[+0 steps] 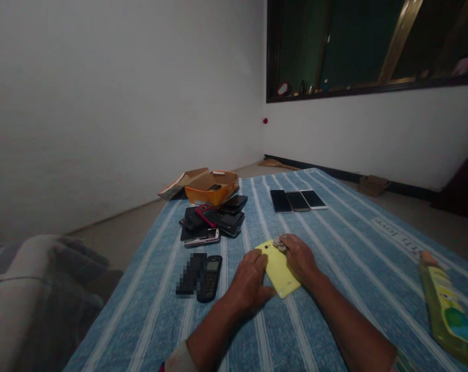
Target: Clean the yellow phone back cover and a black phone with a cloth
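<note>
A yellow smartphone [281,274] lies back side up on the striped cloth, its camera end pointing away from me. My left hand [249,281] grips its left edge, fingers on the upper part and thumb near the lower end. Pinched in my right hand [299,258] is a small greyish wad of cloth [279,244], pressed against the phone's upper right corner. Left of my left hand are a black keypad phone [209,279] and a dark flat object [192,274] blurred by pixels.
A pile of old phones [208,217] sits beyond, before an open orange box [211,194]. Three smartphones [298,201] lie in a row farther back. A bottle of yellow-green liquid [449,315] is at the right. Blue striped cloth [334,232] covers the surface.
</note>
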The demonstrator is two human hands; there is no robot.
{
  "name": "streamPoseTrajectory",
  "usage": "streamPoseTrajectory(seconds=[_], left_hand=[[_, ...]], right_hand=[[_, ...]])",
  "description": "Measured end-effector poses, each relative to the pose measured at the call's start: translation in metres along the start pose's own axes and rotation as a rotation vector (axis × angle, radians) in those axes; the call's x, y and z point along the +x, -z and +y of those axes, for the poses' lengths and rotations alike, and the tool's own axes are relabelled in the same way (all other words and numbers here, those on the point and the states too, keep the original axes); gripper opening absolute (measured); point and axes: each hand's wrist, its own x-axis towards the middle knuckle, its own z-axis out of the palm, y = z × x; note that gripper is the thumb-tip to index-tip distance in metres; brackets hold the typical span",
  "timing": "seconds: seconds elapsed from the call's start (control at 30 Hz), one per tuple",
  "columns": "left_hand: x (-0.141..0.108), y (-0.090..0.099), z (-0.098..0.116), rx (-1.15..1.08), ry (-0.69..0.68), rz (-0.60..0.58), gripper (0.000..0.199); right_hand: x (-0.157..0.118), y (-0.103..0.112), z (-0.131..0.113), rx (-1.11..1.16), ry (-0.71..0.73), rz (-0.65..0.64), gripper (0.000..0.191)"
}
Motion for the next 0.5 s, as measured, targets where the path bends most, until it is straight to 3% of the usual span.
streamPoseTrajectory(seconds=[0.13, 0.27, 0.5], left_hand=[[0.030, 0.013, -0.013, -0.114, -0.143, -0.094, 0.089], [0.054, 0.011, -0.026, -0.161, -0.115, -0.188, 0.121], [0.068, 0.003, -0.035, -0.150, -0.142, -0.295, 0.132]], right_hand=[[-0.001, 0.001, -0.004, -0.022, -0.016, 0.011, 0.045], [-0.003, -0.001, -0.010, -0.039, 0.003, -0.031, 0.040], [-0.006, -0.007, -0.016, -0.047, 0.122, -0.124, 0.035]])
